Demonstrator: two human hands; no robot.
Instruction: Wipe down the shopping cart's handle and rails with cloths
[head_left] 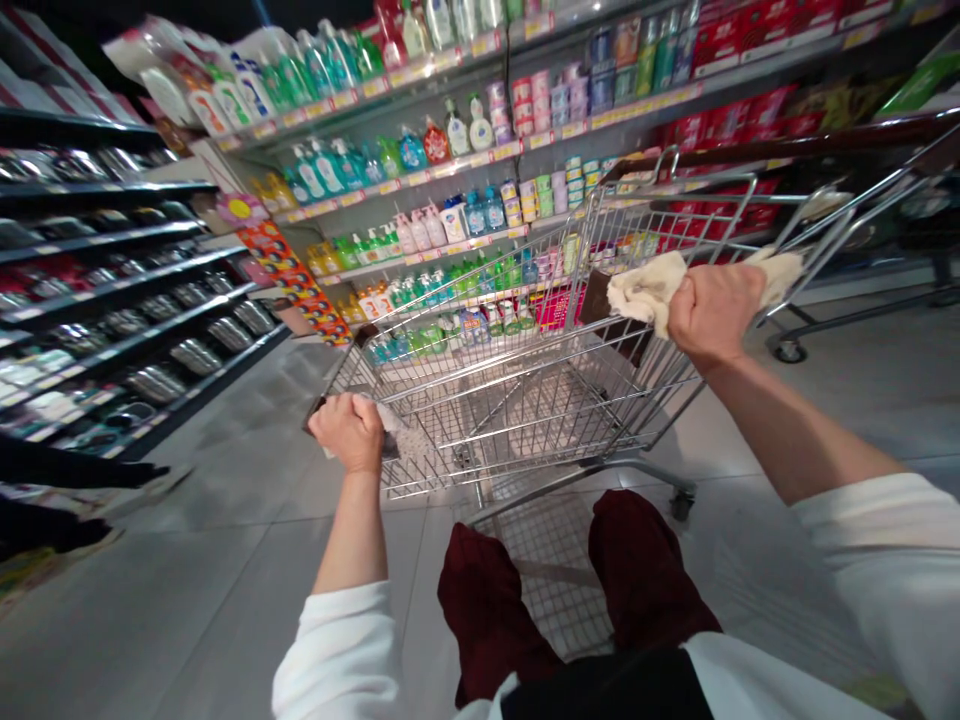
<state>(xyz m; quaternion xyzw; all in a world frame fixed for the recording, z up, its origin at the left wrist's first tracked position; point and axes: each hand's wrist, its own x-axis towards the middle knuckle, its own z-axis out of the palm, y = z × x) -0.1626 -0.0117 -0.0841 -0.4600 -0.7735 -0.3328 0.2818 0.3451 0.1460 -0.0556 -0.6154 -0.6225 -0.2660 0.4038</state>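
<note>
A metal shopping cart with a wire basket stands sideways in front of me. My right hand is closed around a cream cloth, which sticks out on both sides of the fist over the cart's rim near the handle end. At the cart's other end, my left hand is closed at the dark corner piece. A greyish-white cloth hangs from under that fist against the wires. Inside the basket, only the wire bottom shows. Both palms are hidden.
Shelves of bottles and tubs run behind the cart. Metal pots line a rack on the left. Another cart stands at the right. Someone's dark-clad legs show at the left edge. Grey floor tiles lie below.
</note>
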